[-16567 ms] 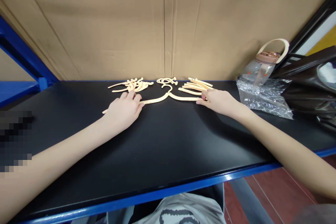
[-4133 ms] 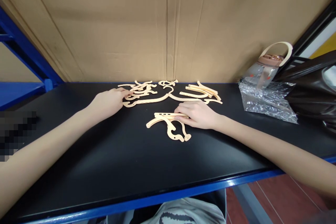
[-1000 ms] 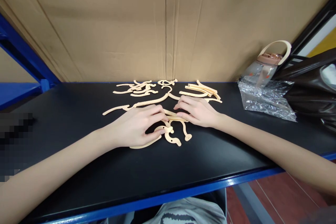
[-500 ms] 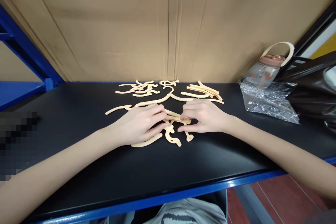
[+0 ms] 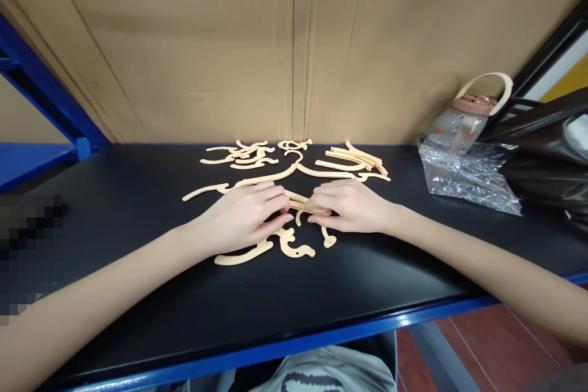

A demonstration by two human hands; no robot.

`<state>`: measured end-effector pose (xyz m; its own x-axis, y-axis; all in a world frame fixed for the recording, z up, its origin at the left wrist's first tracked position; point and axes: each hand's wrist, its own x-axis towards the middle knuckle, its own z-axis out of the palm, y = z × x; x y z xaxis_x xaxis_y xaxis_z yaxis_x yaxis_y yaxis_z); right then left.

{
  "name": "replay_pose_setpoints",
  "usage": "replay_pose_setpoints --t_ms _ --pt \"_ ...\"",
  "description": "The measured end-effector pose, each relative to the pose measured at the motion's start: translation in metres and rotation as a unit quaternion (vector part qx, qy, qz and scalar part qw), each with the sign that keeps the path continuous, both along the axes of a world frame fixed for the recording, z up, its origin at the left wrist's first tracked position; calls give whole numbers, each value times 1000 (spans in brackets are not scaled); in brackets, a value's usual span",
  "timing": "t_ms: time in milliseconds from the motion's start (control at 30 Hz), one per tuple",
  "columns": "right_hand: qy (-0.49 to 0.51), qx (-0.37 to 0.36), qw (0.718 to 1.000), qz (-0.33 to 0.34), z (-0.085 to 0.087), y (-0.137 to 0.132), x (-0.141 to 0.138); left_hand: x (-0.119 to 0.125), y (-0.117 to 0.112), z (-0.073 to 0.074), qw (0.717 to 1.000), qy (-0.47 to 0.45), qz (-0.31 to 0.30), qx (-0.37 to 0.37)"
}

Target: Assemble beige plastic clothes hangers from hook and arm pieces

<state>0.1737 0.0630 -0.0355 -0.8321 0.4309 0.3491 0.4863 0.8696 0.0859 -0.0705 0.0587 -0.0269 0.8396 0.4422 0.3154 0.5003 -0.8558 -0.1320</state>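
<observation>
Fingers [image 5: 275, 203] on my left hand [image 5: 243, 214] curl nearly closed at one end of the bars [image 5: 296, 197]; my right hand [image 5: 346, 205] has come in closer and pinches the other end, though I can't tell how firmly. Nearest me, the curved arm [image 5: 241, 256] and S-shaped piece [image 5: 296, 252] have slid left and toward me, which I judge gives the bars freer room between my hands. Beyond them lies the hanger [image 5: 271, 177], then loose pieces [image 5: 252, 160] to the left and spare bars [image 5: 356, 158] to the right, unchanged.
</observation>
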Motion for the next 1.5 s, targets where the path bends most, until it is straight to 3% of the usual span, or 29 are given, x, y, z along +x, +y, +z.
replay_pose_setpoints --t_ms 267,667,1067,1500 --pt "-1 -25 1000 -17 -5 2 0 0 2 -3 999 10 -3 -43" --pt "7 -33 999 -32 -5 3 -2 -1 0 -4 999 -4 -19 -47" --pt "-5 -5 1000 -24 -6 5 -2 0 0 -2 995 -7 31 -90" --pt "26 23 999 -7 -7 5 -1 2 -3 -6 978 -73 84 -175"
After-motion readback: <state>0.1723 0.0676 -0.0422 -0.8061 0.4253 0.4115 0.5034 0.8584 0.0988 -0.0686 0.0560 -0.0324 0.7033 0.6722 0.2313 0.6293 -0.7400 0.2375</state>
